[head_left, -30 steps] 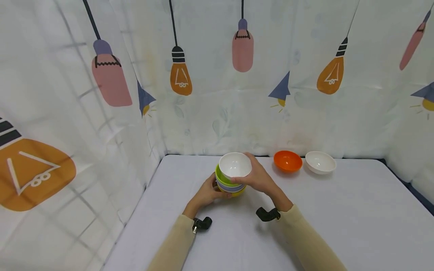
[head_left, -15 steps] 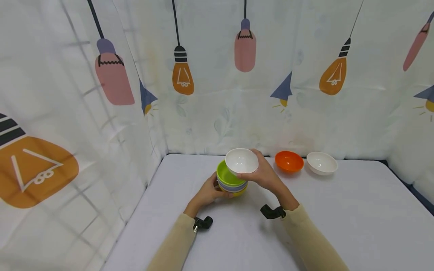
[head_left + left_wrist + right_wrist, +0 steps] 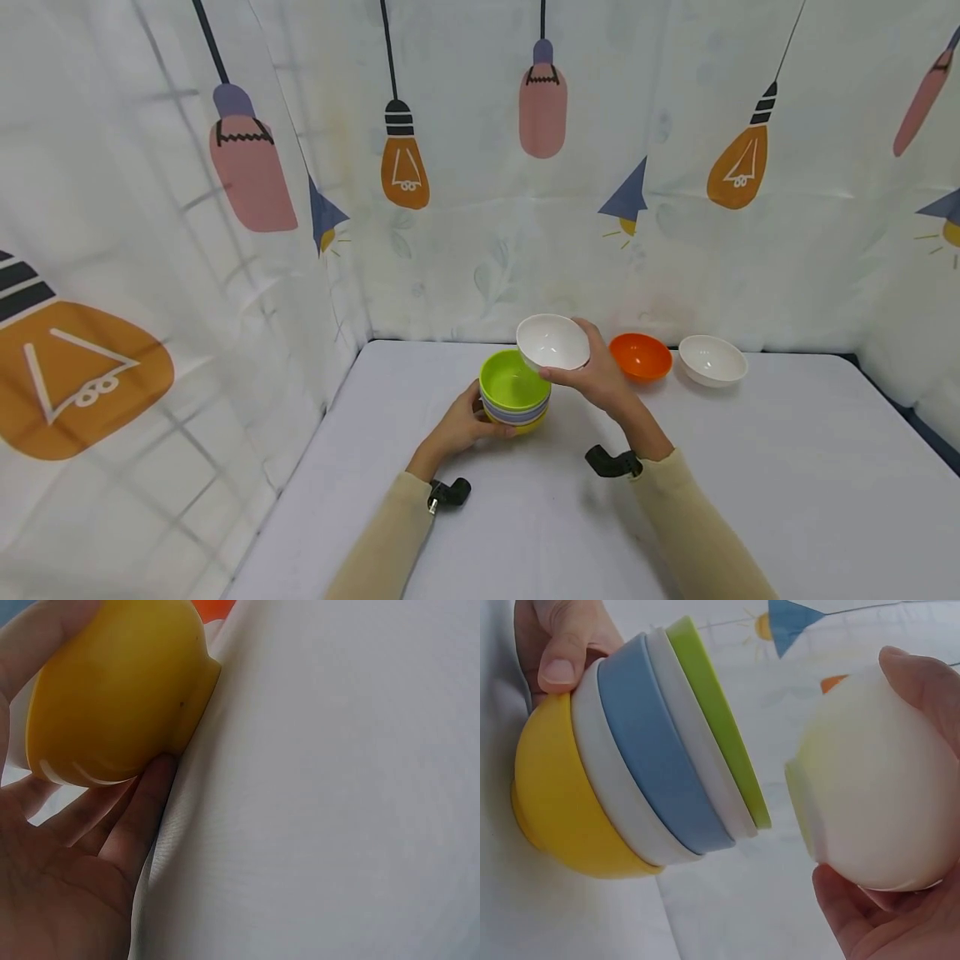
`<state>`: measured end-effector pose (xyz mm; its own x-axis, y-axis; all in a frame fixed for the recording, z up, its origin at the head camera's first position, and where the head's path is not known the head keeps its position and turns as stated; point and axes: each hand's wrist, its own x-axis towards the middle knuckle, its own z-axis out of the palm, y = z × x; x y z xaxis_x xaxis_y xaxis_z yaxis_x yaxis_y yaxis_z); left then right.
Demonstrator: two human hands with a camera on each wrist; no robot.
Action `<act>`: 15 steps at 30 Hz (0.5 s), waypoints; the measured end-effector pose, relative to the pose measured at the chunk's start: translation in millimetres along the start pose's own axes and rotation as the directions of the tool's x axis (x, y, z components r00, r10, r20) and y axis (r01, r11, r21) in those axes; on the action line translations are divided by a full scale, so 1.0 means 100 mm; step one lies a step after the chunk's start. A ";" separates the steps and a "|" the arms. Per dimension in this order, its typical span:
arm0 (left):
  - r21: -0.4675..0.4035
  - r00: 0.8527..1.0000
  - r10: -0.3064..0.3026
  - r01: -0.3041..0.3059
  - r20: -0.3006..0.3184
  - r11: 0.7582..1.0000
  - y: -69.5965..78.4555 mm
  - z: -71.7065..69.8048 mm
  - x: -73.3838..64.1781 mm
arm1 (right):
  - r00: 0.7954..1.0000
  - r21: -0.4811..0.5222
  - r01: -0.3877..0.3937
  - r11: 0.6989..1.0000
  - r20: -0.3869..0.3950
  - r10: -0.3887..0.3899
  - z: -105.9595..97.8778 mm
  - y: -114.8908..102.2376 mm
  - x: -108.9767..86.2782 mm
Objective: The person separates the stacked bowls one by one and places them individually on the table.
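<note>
A stack of nested bowls stands on the table, the green bowl (image 3: 512, 379) uppermost. Below it, the right wrist view shows a white bowl, a blue bowl (image 3: 656, 750), another white bowl and the yellow bowl (image 3: 570, 795) at the bottom. My left hand (image 3: 459, 423) grips the stack low down, thumb and fingers round the yellow bowl. Up and to the right of the stack, my right hand (image 3: 600, 379) holds a separate white bowl (image 3: 553, 340) by its side, tilted. A gap shows between this bowl's foot and the green bowl's rim.
An orange bowl (image 3: 641, 357) and a white bowl (image 3: 712, 361) stand side by side at the back of the white table (image 3: 787, 500), right of my right hand. A curtain (image 3: 465, 250) printed with lamps hangs behind the table and along its left side.
My right hand has lifted the white bowl up and rightward, off the green bowl, whose inside now shows. My left hand stays on the stack.
</note>
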<state>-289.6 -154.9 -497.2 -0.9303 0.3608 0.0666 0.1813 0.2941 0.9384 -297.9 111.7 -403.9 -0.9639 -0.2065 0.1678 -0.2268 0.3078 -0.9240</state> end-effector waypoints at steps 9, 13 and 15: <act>-0.008 1.000 -0.014 0.014 -0.006 1.000 0.00 0.01 0.00 | 0.995 0.010 -0.041 0.999 -0.089 0.042 -0.09 0.07 0.05; -0.013 1.000 -0.015 0.014 -0.009 1.000 -0.01 0.01 0.01 | 0.993 0.009 -0.044 0.999 -0.109 0.045 -0.13 0.12 0.06; -0.013 1.000 -0.012 0.012 -0.007 1.000 -0.01 0.01 0.01 | 0.992 0.006 -0.044 0.999 -0.116 0.044 -0.14 0.15 0.07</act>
<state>-289.9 -153.9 -498.6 -0.9345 0.3512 0.0577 0.1659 0.2865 0.9436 -310.0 128.0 -411.9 -0.9826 -0.0836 0.1656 -0.1836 0.3110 -0.9325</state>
